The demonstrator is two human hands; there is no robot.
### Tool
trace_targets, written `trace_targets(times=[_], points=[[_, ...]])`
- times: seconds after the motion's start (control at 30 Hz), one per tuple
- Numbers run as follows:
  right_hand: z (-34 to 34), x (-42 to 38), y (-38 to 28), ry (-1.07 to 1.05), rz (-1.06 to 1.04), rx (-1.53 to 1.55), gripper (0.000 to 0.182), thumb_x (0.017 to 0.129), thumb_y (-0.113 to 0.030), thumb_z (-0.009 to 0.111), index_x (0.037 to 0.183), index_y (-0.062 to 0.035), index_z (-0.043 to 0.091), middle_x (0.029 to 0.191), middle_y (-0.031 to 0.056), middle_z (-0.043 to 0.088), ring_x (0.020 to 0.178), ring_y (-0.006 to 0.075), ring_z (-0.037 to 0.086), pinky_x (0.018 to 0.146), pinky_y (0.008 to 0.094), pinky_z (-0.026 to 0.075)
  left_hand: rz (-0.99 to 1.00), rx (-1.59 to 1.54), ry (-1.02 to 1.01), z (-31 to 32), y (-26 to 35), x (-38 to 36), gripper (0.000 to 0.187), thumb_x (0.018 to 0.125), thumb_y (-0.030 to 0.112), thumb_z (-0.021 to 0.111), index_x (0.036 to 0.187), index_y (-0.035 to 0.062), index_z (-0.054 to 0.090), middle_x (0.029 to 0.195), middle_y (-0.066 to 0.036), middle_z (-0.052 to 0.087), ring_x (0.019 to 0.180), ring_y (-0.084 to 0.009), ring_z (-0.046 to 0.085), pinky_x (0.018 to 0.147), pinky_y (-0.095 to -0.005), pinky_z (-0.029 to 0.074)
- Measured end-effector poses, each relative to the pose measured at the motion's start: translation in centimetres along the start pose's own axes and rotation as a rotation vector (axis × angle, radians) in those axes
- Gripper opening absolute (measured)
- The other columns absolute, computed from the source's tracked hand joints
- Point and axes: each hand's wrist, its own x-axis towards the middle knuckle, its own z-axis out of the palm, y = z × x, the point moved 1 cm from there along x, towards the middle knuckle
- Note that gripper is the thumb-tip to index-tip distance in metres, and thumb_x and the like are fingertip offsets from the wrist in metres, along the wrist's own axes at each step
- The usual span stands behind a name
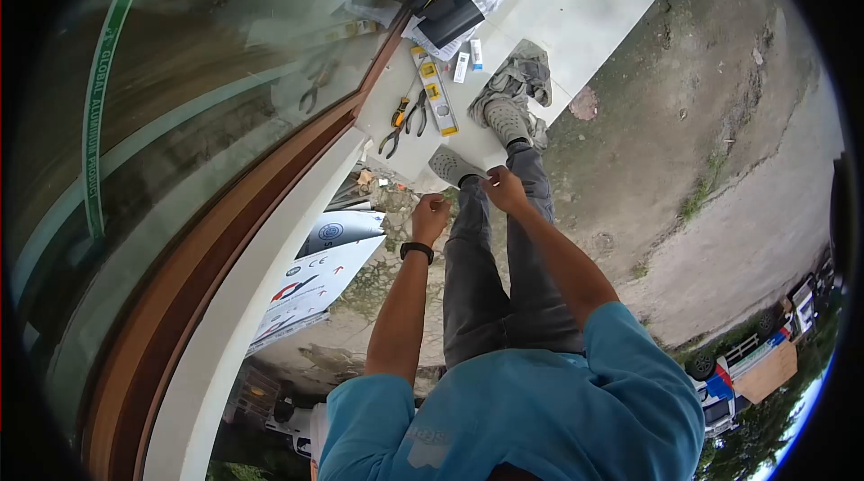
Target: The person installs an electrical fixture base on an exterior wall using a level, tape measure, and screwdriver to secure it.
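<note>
My left hand, with a black band at the wrist, is raised in front of my legs with its fingers curled. My right hand is to its right, over my shins, thumb and fingers drawn together. Whatever either hand may hold is too small or hidden to make out. Beyond them, on the pale tiled step, lie a yellow-and-silver spirit level, dark-handled pliers, a yellow-and-black screwdriver and orange-handled pliers. My grey perforated shoes are at the step, one beside a crumpled grey cloth.
Black cylindrical fixtures with wires lie on plastic wrap beside two small white boxes. A brown-framed glass panel rises on the left. Printed sheets lean below its ledge. Rough ground extends right, towards a parked truck.
</note>
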Motion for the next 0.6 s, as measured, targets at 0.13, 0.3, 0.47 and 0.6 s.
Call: trace_targets(times=[0.13, 0.3, 0.47, 0.6], points=[[6.9, 12.4, -1.4, 0.031, -0.047, -0.178, 0.057, 0.08, -0.027, 0.078, 0.125, -0.0009, 0.054, 0.12, 0.0218, 0.059, 0.112, 0.038, 0.062, 0.092, 0.0459, 0.053, 0.077, -0.134, 0.15, 1.5, 0.3, 10.1, 0.037, 0.095, 0.019, 0.067, 0.125, -0.0008, 0.057, 0.103, -0.009, 0.064, 0.086, -0.0149, 0.066, 0.064, -0.0282, 0.056], [12.2, 23.1, -4.9, 0.165, -0.074, -0.321, 0.076, 0.073, -0.022, 0.086, 0.131, -0.0033, 0.04, 0.128, 0.0165, 0.048, 0.12, 0.038, 0.054, 0.091, 0.0496, 0.054, 0.012, -0.38, 0.12, 3.1, -2.5, 14.1, 0.036, 0.097, 0.019, 0.066, 0.126, 0.0004, 0.057, 0.106, -0.007, 0.063, 0.088, -0.0142, 0.065, 0.069, -0.0279, 0.055], [13.4, 25.9, -4.2, 0.101, -0.053, -0.39, 0.086, 0.066, -0.021, 0.089, 0.131, -0.0027, 0.035, 0.128, 0.0154, 0.047, 0.118, 0.0371, 0.055, 0.088, 0.0494, 0.056, -0.068, -0.438, 0.1, 4.0, -5.3, 12.3, 0.033, 0.097, 0.019, 0.066, 0.125, 0.003, 0.058, 0.106, -0.005, 0.063, 0.087, -0.0136, 0.065, 0.069, -0.0278, 0.055], [11.2, 23.8, -4.5, -0.064, -0.06, -0.343, 0.091, 0.06, -0.024, 0.089, 0.129, 0.002, 0.036, 0.124, 0.0201, 0.052, 0.11, 0.0397, 0.061, 0.087, 0.047, 0.058, -0.096, -0.469, 0.087, 4.8, -5.7, 10.2, 0.029, 0.097, 0.019, 0.067, 0.122, 0.0052, 0.061, 0.1, -0.003, 0.064, 0.085, -0.0127, 0.064, 0.068, -0.0271, 0.055]])
